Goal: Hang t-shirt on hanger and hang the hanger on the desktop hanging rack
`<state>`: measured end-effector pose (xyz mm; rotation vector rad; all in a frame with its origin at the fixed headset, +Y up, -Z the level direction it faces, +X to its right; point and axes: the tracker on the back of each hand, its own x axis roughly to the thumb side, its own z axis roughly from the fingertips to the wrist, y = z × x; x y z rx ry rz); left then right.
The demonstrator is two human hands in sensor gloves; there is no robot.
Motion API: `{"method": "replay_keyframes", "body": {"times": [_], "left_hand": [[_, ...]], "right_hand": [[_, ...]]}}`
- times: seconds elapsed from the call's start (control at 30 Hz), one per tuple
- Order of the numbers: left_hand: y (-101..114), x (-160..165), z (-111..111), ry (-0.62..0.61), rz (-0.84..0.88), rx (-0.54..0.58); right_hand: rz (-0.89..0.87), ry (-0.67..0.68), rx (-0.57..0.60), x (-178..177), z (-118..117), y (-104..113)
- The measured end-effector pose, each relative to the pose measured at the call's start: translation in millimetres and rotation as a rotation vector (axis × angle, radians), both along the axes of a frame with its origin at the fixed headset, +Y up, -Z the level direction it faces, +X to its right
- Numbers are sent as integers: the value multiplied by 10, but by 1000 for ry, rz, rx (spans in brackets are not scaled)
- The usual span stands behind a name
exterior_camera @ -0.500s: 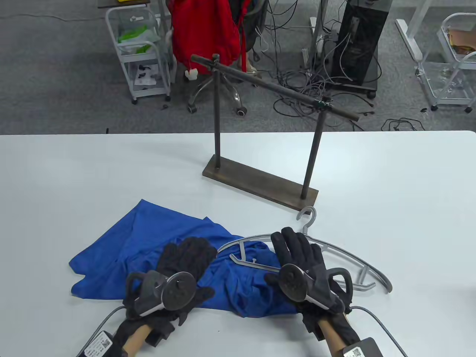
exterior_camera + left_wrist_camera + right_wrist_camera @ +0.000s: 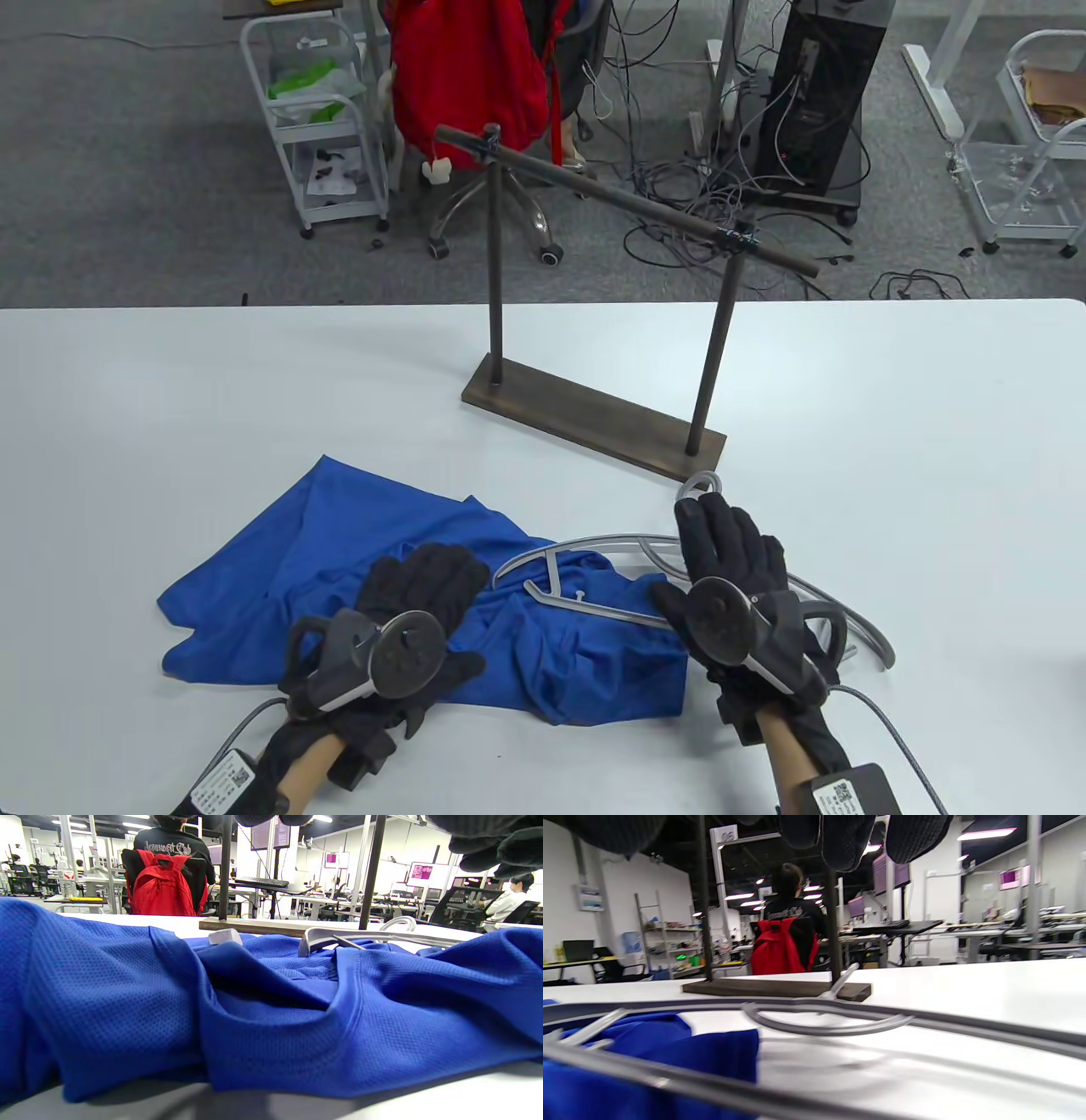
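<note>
A crumpled blue t-shirt (image 2: 339, 577) lies on the white table near the front edge. A grey plastic hanger (image 2: 594, 543) lies flat, its left arm on the shirt and its right arm on bare table. My left hand (image 2: 420, 586) rests flat on the shirt's middle. My right hand (image 2: 725, 543) lies with straight fingers over the hanger's centre, covering most of the hook. The dark metal rack (image 2: 594, 420) stands behind, its bar (image 2: 628, 199) empty. The left wrist view shows shirt folds (image 2: 254, 1014) and a hanger end (image 2: 322, 935); the right wrist view shows the hanger (image 2: 831, 1022) close up.
The rack's base corner (image 2: 704, 450) sits just beyond the hanger's hook. Behind the table a red backpack (image 2: 467, 68) hangs on a chair, with white carts (image 2: 331, 127), cables and a black computer tower (image 2: 814, 102) on the floor.
My right hand has moved right and forward, from the shirt and the hanger's lower bar to the hanger's centre by the hook. The left hand has barely shifted.
</note>
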<state>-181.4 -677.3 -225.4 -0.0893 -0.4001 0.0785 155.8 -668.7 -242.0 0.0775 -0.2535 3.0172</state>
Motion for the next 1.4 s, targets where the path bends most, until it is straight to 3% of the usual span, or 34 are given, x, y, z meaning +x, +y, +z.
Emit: {"method": "replay_keyframes", "body": {"times": [0.2,0.43,0.63,0.77,0.87,1.17,1.4], "left_hand": [[-10,19,-1,0,-10,-12],[-13,22,10,1,-2,1],[-14,14,7,5,-6,4],[-20,10,-4,9,-11,-5],[-20,13,-6,12,-15,-11],[-11,7,-16,17,-10,-19],[7,-7,-23,17,-5,-19]], "right_hand": [[-21,-163,-18,347,-134,-67],[-70,-336,-160,753,-224,-268],[-74,-372,-245,856,-269,-368],[-69,-326,-340,805,-312,-418],[13,-313,-398,746,-346,-470],[287,-360,-384,531,-422,-645],[335,-391,-256,495,-421,-564]]}}
